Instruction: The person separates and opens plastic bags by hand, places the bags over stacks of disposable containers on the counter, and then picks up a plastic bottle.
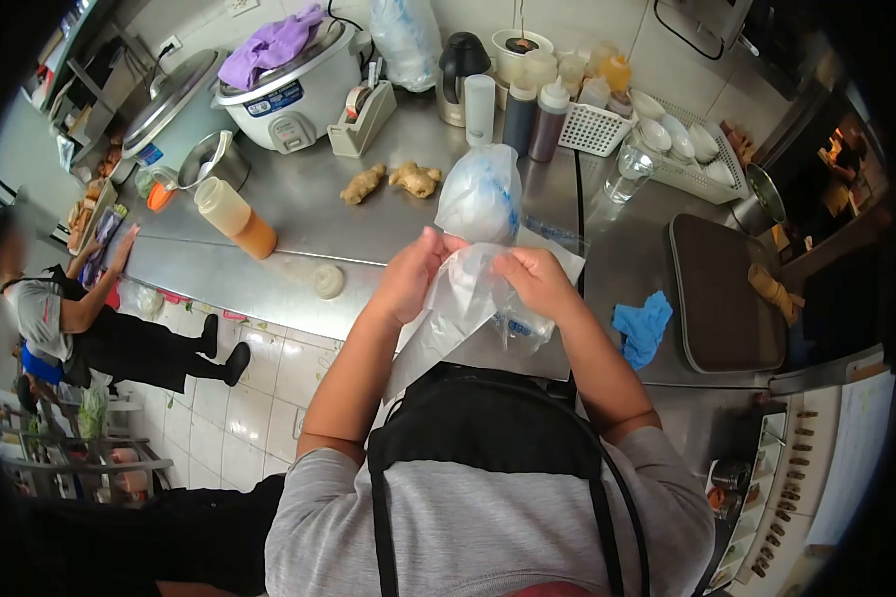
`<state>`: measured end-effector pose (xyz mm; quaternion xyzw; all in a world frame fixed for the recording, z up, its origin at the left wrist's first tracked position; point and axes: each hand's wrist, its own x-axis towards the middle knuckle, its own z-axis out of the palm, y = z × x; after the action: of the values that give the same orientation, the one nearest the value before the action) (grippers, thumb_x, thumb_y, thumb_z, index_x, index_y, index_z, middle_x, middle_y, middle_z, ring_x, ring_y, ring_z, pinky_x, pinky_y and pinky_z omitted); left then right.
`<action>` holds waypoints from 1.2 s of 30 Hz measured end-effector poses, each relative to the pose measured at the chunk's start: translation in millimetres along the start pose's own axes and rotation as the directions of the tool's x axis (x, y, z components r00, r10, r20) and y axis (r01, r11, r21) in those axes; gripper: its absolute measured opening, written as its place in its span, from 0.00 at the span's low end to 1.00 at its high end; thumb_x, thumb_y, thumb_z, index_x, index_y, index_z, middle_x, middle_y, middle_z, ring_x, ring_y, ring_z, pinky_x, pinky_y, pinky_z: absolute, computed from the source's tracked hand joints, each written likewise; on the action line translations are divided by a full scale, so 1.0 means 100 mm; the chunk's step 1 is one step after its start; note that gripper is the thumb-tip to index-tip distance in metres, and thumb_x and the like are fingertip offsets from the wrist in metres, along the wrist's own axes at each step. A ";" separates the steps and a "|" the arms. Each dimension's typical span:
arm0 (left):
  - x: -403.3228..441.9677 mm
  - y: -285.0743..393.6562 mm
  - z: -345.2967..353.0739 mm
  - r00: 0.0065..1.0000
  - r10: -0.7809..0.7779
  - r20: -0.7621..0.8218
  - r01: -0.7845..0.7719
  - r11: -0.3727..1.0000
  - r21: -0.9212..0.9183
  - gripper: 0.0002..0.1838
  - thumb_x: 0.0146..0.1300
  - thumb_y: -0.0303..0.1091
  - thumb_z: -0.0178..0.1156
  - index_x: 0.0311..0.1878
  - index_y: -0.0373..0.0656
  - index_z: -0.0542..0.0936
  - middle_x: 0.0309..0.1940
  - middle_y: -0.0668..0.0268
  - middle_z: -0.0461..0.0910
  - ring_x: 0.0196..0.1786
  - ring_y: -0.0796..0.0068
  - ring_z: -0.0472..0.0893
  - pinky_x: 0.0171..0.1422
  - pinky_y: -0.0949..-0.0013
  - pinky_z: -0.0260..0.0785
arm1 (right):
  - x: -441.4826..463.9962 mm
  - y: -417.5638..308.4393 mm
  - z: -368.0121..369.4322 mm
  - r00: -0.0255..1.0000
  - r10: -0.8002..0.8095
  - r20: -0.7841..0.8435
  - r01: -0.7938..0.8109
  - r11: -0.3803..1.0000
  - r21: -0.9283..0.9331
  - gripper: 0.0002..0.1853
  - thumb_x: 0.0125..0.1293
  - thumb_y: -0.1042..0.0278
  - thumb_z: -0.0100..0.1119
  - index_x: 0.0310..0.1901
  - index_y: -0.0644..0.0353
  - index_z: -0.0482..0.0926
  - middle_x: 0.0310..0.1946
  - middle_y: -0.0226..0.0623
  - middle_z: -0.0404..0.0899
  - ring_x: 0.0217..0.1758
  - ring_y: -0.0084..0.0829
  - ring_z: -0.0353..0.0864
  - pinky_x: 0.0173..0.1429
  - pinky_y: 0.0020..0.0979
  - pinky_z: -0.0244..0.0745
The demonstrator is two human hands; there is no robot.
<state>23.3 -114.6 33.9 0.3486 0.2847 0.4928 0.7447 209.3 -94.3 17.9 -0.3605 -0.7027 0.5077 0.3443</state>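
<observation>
A clear plastic bag [456, 294] hangs between my two hands above the steel counter, its long end trailing down toward my apron. My left hand [413, 274] pinches the bag's upper left edge. Opposite it, my right hand [536, 282] grips the upper right edge, fingers closed. Just beyond the hands stands a rounded white bag with blue print [480, 194]. More printed clear plastic [520, 326] lies under my right hand. To the left are two pieces of ginger [415, 179], a tilted squeeze bottle of orange sauce [237, 221] and a round pale lid [328, 281].
At the back stand a rice cooker [294, 85], a tape dispenser [364, 119] and several sauce bottles [550, 119]. Rightward lie a blue cloth [642, 328], a brown tray [727, 298] and a basket of bowls [707, 184]. Another person [80, 308] works at the left.
</observation>
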 end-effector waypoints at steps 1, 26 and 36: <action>-0.01 0.08 0.04 0.998 -0.030 0.060 0.030 1.000 0.005 0.13 0.60 0.37 0.48 0.40 0.37 0.73 0.29 0.68 0.74 0.31 0.83 0.72 0.39 0.79 0.65 | 0.00 0.02 0.01 1.000 -0.003 0.017 0.002 0.998 0.056 0.13 0.60 0.63 0.48 0.28 0.66 0.73 0.20 0.27 0.72 0.24 0.16 0.66 0.28 0.21 0.62; 0.09 -0.18 0.14 0.890 0.348 0.294 -0.450 0.770 0.452 0.03 0.57 0.24 0.47 0.30 0.42 0.64 0.30 0.71 0.66 0.35 0.84 0.64 0.43 0.79 0.59 | -0.13 -0.08 0.18 0.983 0.112 0.147 -0.169 0.867 0.469 0.16 0.63 0.63 0.36 0.31 0.65 0.73 0.26 0.27 0.72 0.30 0.18 0.68 0.36 0.21 0.64; -0.01 -0.09 0.38 0.940 0.335 -0.066 -0.339 0.937 -0.083 0.08 0.60 0.38 0.49 0.33 0.45 0.64 0.27 0.70 0.69 0.30 0.81 0.69 0.39 0.76 0.64 | -0.08 -0.07 0.28 0.984 0.097 -0.146 0.011 0.799 0.601 0.18 0.65 0.58 0.36 0.35 0.64 0.72 0.29 0.28 0.72 0.32 0.18 0.69 0.39 0.21 0.64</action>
<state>56.9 -127.3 49.1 0.3445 0.2163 0.6344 0.6573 188.7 -115.1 16.8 -0.2911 -0.4657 0.6789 0.4874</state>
